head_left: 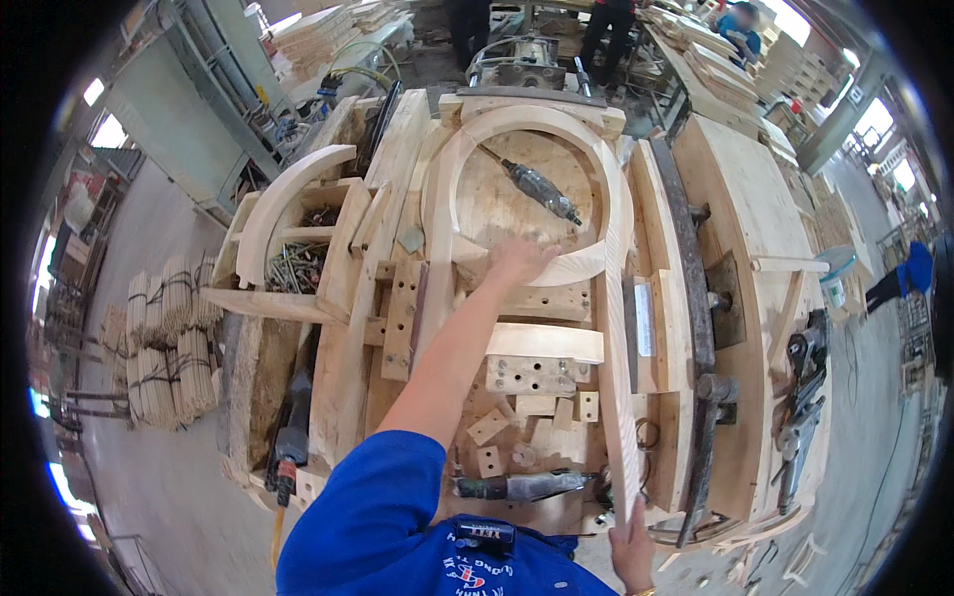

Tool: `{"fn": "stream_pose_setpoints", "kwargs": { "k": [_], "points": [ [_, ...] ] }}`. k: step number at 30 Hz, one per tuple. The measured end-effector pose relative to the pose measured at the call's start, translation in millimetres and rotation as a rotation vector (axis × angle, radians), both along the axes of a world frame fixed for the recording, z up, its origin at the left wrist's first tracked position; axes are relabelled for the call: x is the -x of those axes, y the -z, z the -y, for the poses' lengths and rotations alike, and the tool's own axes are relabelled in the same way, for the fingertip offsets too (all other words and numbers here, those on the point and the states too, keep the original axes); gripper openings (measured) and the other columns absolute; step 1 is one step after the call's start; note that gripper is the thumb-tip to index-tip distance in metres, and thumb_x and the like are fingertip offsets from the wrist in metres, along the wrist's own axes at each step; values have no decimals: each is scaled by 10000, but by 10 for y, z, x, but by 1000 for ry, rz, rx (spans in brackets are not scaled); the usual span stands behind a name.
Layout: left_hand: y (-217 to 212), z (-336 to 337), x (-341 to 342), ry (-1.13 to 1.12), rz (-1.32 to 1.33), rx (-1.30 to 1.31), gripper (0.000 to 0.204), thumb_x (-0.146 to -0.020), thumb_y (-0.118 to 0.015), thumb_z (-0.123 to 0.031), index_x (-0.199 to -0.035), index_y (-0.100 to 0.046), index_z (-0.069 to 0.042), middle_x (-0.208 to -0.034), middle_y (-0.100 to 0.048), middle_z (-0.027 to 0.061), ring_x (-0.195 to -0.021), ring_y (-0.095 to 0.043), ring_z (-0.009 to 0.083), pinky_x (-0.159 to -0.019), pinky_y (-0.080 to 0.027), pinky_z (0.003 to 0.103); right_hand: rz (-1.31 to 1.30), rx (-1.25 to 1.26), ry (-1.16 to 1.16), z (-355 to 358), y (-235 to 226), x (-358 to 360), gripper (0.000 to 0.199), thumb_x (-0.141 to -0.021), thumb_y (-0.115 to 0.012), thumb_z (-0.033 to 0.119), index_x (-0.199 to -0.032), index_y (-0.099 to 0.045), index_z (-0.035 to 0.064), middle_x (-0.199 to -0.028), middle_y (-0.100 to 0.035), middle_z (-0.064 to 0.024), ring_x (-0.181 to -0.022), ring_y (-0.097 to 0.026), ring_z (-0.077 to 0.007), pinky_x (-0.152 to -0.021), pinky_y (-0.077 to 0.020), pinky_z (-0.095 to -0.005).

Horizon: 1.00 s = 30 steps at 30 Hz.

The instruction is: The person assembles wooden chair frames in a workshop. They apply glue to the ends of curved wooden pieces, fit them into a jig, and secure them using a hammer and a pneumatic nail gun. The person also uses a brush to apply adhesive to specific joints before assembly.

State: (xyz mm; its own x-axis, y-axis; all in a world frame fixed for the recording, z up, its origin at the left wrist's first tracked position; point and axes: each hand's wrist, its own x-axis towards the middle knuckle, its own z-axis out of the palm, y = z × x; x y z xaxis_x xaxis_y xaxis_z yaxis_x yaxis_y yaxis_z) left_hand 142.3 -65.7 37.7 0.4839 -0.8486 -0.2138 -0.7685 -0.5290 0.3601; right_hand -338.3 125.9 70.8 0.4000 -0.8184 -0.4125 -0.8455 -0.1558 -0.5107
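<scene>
A pale curved wooden frame (527,111), like a chair back, lies on the wooden jig with a long straight leg (616,397) running toward me on the right. At the leg's near end, my right hand (633,551) is closed around the wood. My left hand (519,260) reaches to the lower side of the round part, over a curved crosspiece (576,264); its fingers are smeared by motion, so their grip is unclear. Inside the ring lies a grey air tool (540,189). A second curved rail (547,342) sits closer to me.
Small drilled blocks (487,427) and another air tool (522,485) lie in the jig's near part. A wooden bin (298,268) of screws stands left, with a power tool (290,437) below it. Metal clamps (708,387) line the right side. Bundled sticks (169,368) stand on the floor.
</scene>
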Motion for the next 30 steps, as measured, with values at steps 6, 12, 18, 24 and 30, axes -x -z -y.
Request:
{"fn": "stream_pose_setpoints", "kwargs": {
  "k": [6, 12, 18, 24, 30],
  "points": [
    [18, 15, -20, 22, -36, -43, 712, -888, -300, -631, -1061, -662, -42, -1110, -621, 189, -1058, -584, 325, -878, -462, 442, 24, 44, 4, 6, 14, 2, 765, -776, -613, 166, -1427, -231, 40, -993, -606, -291, -856, -612, -426, -744, -488, -441],
    [32, 49, -27, 49, -66, -81, 669, -896, -299, -608, -1228, -563, -91, -1217, -574, 149, -1128, -540, 325, -947, -413, 463, -40, -79, 109, 29, 68, 48, 809, -765, -635, 226, -1421, -213, 13, -1032, -602, -284, -870, -613, -423, -744, -489, -450],
    [75, 2, -114, 37, 13, -32, 693, -898, -290, -602, -1222, -553, -48, -1216, -563, 188, -1128, -534, 348, -967, -391, 450, 52, -357, 278, 278, -187, -239, 845, -703, -724, 237, -1382, -285, -10, -940, -619, -242, -749, -611, -316, -653, -480, -399],
    [-181, 32, -39, 134, 88, 15, 717, -920, -242, -565, -1022, -653, 13, -1058, -626, 231, -1017, -588, 386, -889, -442, 466, 159, -98, 248, 149, -118, 78, 720, -688, -747, 197, -1284, -422, -43, -898, -639, -176, -587, -624, -182, -518, -490, -308],
    [-1531, -91, 350, 227, 268, 218, 694, -938, -237, -521, -901, -673, 17, -966, -632, 269, -953, -603, 405, -867, -446, 486, 511, -174, 387, -232, -462, 311, 614, -692, -749, 147, -1207, -478, -48, -766, -631, -102, -520, -571, -123, -484, -463, -265]
  ]
}}
